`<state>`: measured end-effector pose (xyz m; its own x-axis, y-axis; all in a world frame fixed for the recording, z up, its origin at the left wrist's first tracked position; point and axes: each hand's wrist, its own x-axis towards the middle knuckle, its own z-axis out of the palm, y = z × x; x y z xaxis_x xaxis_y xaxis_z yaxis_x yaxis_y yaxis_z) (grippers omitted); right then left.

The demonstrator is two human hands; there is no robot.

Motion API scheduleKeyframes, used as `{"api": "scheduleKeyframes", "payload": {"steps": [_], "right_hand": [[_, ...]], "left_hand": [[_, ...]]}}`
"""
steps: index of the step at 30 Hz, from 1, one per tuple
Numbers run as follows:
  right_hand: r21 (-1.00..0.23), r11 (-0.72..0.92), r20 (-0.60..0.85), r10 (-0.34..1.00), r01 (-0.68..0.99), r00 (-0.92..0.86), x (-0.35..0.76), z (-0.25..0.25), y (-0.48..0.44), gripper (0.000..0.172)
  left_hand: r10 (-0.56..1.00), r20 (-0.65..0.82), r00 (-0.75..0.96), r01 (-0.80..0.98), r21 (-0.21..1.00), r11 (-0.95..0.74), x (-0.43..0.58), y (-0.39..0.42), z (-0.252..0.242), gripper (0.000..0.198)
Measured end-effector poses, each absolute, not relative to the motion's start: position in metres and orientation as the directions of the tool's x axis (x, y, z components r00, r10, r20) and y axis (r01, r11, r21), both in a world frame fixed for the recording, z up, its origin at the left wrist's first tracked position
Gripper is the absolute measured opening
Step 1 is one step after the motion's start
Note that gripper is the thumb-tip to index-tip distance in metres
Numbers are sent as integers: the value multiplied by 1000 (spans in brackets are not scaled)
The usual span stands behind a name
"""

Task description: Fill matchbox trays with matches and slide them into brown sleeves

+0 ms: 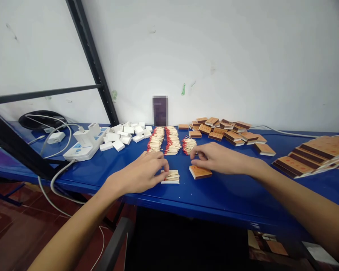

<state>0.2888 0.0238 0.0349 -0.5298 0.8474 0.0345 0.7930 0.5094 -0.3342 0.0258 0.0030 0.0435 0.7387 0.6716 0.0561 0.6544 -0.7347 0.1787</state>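
Note:
My left hand (147, 172) has its fingers curled over the left end of a small white matchbox tray (170, 182), which holds several matches (173, 174). Thumb and fingertips grip the tray's edge. My right hand (214, 157) reaches in from the right, fingers bent together at the front of a small pile of red-tipped matches (188, 144); what its fingertips hold, if anything, is hidden. Just below that hand lies a brown wood-patterned matchbox (201, 172). Two longer rows of matches, a left row (156, 139) and a middle row (172, 140), run back towards the wall.
White empty trays (125, 134) are heaped at the back left, beside a power strip (86, 145) with plugs and cables. Brown matchboxes (233, 135) pile up at the back right; stacked ones (316, 156) stand far right. A black metal frame (92, 49) rises at left. A dark upright object (160, 111) leans by the wall.

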Motion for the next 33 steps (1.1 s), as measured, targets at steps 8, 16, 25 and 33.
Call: {"api": "scheduleKeyframes", "payload": {"steps": [8,16,25,33], "right_hand": [[-241,481,-23,865,843,-500,308,31,7,23],[60,384,73,919,922,-387,290,23,36,20],[31,408,-26,913,912,-407,286,15,46,21],[-153,569,-1,817,808,-576,246,30,5,19]], "left_hand": [[686,182,705,699,-11,-715,38,50,31,25],[686,182,704,705,-294,-646,52,68,15,30],[661,144,736,676,-204,-708,46,67,12,29],[679,120,724,687,-37,-726,35,68,29,27]]}}
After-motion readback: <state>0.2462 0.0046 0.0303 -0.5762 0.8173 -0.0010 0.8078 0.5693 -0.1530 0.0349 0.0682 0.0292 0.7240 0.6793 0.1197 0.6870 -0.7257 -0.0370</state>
